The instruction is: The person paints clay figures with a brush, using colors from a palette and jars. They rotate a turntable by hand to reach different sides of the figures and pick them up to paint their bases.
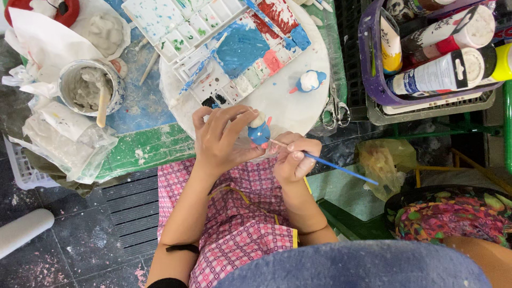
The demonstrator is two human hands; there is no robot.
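My left hand grips a small blue and white clay figure at the near edge of a round white board. My right hand holds a thin paintbrush with a blue handle; its tip touches the figure. A second blue and white figure stands further back on the board. A white paint palette smeared with blue, red and green lies beyond the hands.
A pot of grey paste with a wooden stick stands at the left among plastic bags. Scissors lie at the board's right edge. A purple basket of paint tubes sits at the upper right. Another person's patterned clothing is at the lower right.
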